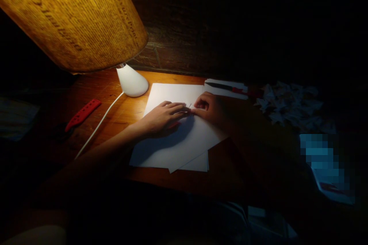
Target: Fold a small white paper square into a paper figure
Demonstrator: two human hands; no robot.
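Paper [172, 153] lies on the desk [169, 176] in the lamplight, several white sheets stacked askew, with one corner of the top sheet jutting over the near edge of the sheet beneath. Both hands are over it, toward its far half, their fingertips meeting. The left hand [166, 118] comes in palm down from the near left, its fingers stretched out close together and casting a broad shadow on the paper. The right hand [214, 109] comes from the near right, thumb and forefinger brought together at the left hand's fingertips, the other fingers curled in. A thin dark sliver [190, 105] stands tilted where the fingers meet; it is too small to name, and I cannot tell which hand, if either, has hold of it. On the far left, the lamp [133, 80] has a white base and a large yellow shade printed with lettering, and its white cord [100, 122] runs toward the near left. Left of the cord lies a red tool [83, 115], its lower end lost in the dark. Just beyond the right hand, a knife [224, 86] with a dark blade and red handle rests across smaller sheets [221, 92]. Right of these is a dim heap [293, 103] of pointed white pieces.
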